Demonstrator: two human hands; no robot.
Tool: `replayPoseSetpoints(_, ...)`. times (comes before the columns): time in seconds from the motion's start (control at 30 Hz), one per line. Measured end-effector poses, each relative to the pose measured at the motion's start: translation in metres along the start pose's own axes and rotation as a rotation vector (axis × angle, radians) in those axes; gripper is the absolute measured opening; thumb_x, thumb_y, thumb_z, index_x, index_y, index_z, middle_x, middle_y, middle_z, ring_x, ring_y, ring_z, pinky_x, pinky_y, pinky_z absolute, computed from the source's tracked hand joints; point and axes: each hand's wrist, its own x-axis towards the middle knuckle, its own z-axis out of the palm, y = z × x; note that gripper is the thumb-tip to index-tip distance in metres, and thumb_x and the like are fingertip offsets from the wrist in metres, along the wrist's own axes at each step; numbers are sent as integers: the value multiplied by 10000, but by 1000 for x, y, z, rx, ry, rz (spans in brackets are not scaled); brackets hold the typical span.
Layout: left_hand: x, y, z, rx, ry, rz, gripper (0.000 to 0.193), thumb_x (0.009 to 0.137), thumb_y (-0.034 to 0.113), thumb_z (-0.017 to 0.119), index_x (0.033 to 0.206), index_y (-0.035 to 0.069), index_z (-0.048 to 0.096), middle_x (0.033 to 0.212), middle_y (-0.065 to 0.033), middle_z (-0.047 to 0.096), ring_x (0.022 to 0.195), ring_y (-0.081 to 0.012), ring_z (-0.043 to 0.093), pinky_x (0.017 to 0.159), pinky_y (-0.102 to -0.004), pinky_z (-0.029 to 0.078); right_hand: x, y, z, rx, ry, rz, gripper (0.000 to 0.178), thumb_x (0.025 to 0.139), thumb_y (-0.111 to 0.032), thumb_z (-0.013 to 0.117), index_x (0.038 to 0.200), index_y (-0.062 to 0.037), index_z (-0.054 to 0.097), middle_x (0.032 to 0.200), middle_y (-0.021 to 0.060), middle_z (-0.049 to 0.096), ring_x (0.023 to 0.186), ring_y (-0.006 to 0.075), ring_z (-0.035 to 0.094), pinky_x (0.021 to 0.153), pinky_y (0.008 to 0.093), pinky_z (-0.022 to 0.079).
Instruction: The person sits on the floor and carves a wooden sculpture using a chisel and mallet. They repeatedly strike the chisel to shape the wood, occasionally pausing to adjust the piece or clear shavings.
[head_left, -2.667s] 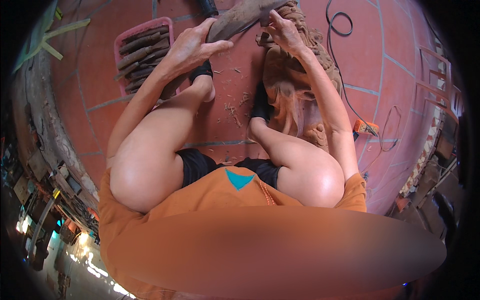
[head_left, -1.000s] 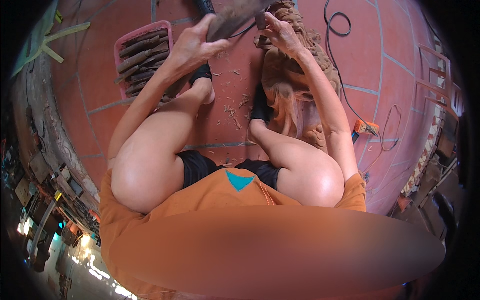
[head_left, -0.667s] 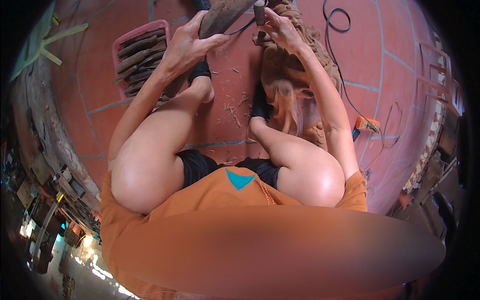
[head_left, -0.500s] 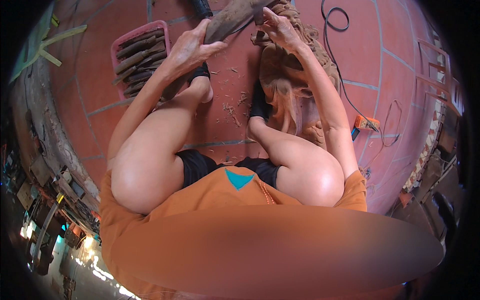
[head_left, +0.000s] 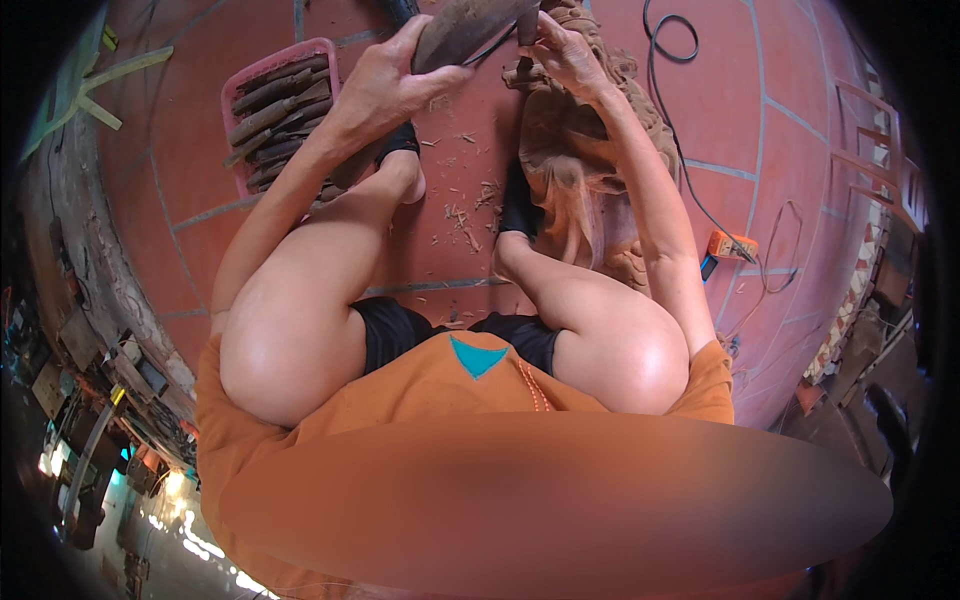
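At the top edge, my left hand (head_left: 385, 95) is closed round a thick, dark wooden club (head_left: 468, 35) that slants up to the right; its far end runs out of the picture. My right hand (head_left: 568, 62) pinches a short, dark, upright tool handle (head_left: 527, 32), and the club's end is close to it. Whether the two touch I cannot tell. Below and beside my right hand lies a brown wooden carving (head_left: 570, 150) of a robed figure, stretched along the floor by my right foot.
A pink basket (head_left: 229, 95) full of dark-handled tools (head_left: 270, 118) stands left of my left arm. Wood shavings (head_left: 460, 220) litter the red tiles between my feet. At right are a black cable (head_left: 672, 130), an orange power strip (head_left: 733, 246) and a reddish wooden frame (head_left: 880, 150).
My left hand and the club have shifted slightly up and right, and the club is tilted more steeply. My right hand has barely moved; the carving lies as before.
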Motion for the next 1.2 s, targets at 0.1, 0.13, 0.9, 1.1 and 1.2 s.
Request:
replayPoseSetpoints(0.1, 4, -7, -2, 450, -112, -28, 413, 926, 349, 744, 1200, 74, 604, 703, 16, 517, 581, -82, 520, 515, -275, 431, 1, 7, -3, -223, -65, 58, 344, 983, -9, 637, 1302, -102, 550, 1065, 64, 729, 935, 149, 695, 822, 319, 534)
replayPoseSetpoints(0.13, 4, -7, -5, 342, -91, -18, 416, 928, 352, 741, 1204, 75, 599, 700, 15, 516, 579, -82, 517, 513, -277, 427, 0, 7, -3, -154, -50, 48, 344, 981, -8, 639, 1300, -99, 549, 1061, 65, 728, 932, 151, 696, 821, 319, 535)
replayPoseSetpoints(0.9, 5, 14, -6, 63, -16, -74, 480, 921, 373, 760, 1255, 69, 596, 736, -4, 568, 572, -93, 535, 514, -275, 444, -3, 6, -5, -152, 83, 76, 347, 954, -24, 670, 1280, -80, 565, 961, 51, 665, 819, 136, 631, 754, 309, 510)
replayPoseSetpoints(1.1, 10, -4, -8, 389, -65, 7, 516, 914, 402, 758, 1260, 58, 589, 714, -50, 558, 567, -118, 545, 516, -314, 432, 0, 2, -4, -26, 18, 31, 382, 984, -13, 634, 1348, -64, 532, 1107, 61, 731, 962, 154, 716, 847, 313, 556)
replayPoseSetpoints(1.2, 10, -7, -10, 293, -108, -107, 499, 914, 416, 746, 1240, 68, 596, 710, -51, 569, 558, -121, 541, 516, -322, 434, -3, -9, -6, -277, 125, 73, 367, 866, -47, 767, 1191, -126, 616, 704, -16, 518, 611, 114, 472, 545, 313, 399)
